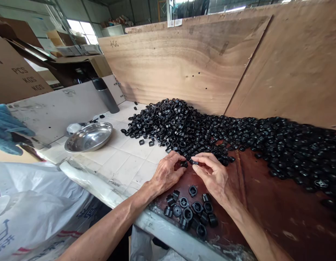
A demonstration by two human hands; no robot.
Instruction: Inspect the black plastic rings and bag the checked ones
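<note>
My left hand (169, 172) pinches a small black plastic ring (184, 164) between thumb and fingers. Close beside it, my right hand (213, 173) is closed at the fingertips on another small black plastic part (195, 162), partly covered by the fingers. Both hands are just in front of a large heap of black rings (173, 123). Between my forearms lies a loose group of black round caps (187, 214), some showing a spoked inside. To the right spreads a second heap of black caps (290, 148).
A shallow steel bowl (88, 137) and a dark grey bottle (106, 96) stand at the left. Wooden boards (184, 65) wall off the back. White sacks (34, 214), a blue glove (7, 127) and cardboard boxes (18, 69) are at the left side.
</note>
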